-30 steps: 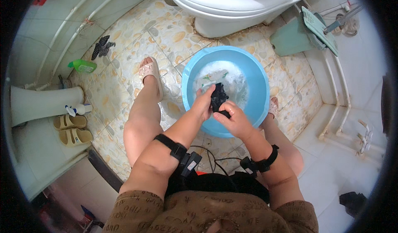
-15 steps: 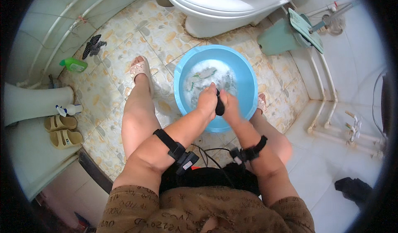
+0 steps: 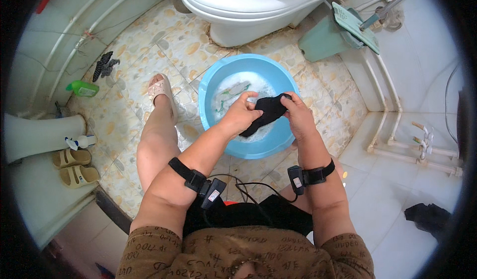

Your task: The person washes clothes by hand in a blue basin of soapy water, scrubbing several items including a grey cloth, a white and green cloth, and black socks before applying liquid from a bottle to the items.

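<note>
A black sock [image 3: 270,111] is stretched over the light-blue basin [image 3: 211,82], held between both hands. My left hand [image 3: 240,114] pinches its left side, thumb on top and the other fingers partly curled. The cuff end at the right is gripped by my right hand [image 3: 299,116], thumb above and fingers folded behind. Foamy water [image 3: 253,79] lies in the basin below, with a greyish cloth with green edging [image 3: 235,90] partly sunk in it. The sock hides part of the suds.
Beyond the basin stands a white toilet [image 3: 238,35]. A green bucket [image 3: 323,38] with a mop is at the far right. Left are a green bottle [image 3: 83,88], dark cloths [image 3: 105,66] and beige slippers [image 3: 78,175]. Black cloth [image 3: 427,218] lies at right; pipes [image 3: 382,130] line the wall.
The black sock was bunched tightly between my two closed hands. Now it is spread out wider, with my right hand moved to the right and my hands farther apart.
</note>
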A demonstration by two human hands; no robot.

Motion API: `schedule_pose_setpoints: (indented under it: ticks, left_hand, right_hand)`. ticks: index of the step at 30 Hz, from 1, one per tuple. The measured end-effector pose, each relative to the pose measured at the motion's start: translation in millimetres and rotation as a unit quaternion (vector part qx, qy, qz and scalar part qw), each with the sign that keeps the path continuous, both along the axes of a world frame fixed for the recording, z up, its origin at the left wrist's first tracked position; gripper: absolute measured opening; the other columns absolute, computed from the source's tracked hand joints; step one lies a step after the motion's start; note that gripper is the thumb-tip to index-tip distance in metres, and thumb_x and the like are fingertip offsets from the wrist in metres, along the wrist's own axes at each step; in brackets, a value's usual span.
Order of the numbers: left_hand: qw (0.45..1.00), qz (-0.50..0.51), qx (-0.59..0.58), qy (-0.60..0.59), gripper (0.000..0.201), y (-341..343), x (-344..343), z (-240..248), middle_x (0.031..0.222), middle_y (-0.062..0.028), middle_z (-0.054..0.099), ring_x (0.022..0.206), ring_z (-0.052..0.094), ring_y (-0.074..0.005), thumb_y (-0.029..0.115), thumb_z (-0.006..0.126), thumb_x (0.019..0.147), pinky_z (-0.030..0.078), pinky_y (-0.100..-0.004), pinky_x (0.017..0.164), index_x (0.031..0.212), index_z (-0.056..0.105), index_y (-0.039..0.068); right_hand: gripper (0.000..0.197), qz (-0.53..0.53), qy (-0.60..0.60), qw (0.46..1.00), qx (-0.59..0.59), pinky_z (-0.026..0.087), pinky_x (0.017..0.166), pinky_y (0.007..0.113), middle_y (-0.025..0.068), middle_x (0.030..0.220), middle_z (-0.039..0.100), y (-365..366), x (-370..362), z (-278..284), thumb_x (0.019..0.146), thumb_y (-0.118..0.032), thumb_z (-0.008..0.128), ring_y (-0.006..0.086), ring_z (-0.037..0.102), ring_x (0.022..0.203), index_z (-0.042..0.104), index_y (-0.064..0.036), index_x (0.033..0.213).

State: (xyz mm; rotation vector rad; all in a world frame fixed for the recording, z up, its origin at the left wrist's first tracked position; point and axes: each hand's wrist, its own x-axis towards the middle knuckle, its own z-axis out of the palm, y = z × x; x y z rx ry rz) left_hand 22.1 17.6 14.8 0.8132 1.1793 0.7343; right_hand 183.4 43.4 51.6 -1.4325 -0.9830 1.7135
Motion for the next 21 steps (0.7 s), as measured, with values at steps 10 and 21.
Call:
schedule_pose_setpoints:
  ticks: [10,21]
  left_hand:
    - [0.971,0.004,0.167,0.171,0.055,-8.7,16.2,-15.3,0.109,-0.0141,0.045,0.101,0.043,-0.0218,0.005,0.063,0.065,0.037,-0.0306,0.083,0.115,0.039,0.007]
    - [0.968,-0.111,0.193,0.119,0.056,-6.0,20.0,-14.7,0.109,-0.0095,0.044,0.102,0.042,-0.0181,0.002,0.064,0.063,0.036,-0.0290,0.084,0.112,0.038,0.003]
  right_hand:
    - [0.015,0.013,-0.019,0.999,0.045,0.033,0.046,0.019,0.0011,0.076,0.049,2.4,-14.3,14.8,0.078,-0.018,0.044,0.0064,0.042,0.058,0.051,-0.0072,0.085]
    - [0.017,0.048,0.185,0.979,-0.066,0.027,0.041,0.017,0.0008,0.073,0.051,-2.9,-8.4,14.2,0.078,-0.016,0.042,0.0055,0.039,0.051,0.054,-0.0052,0.084]
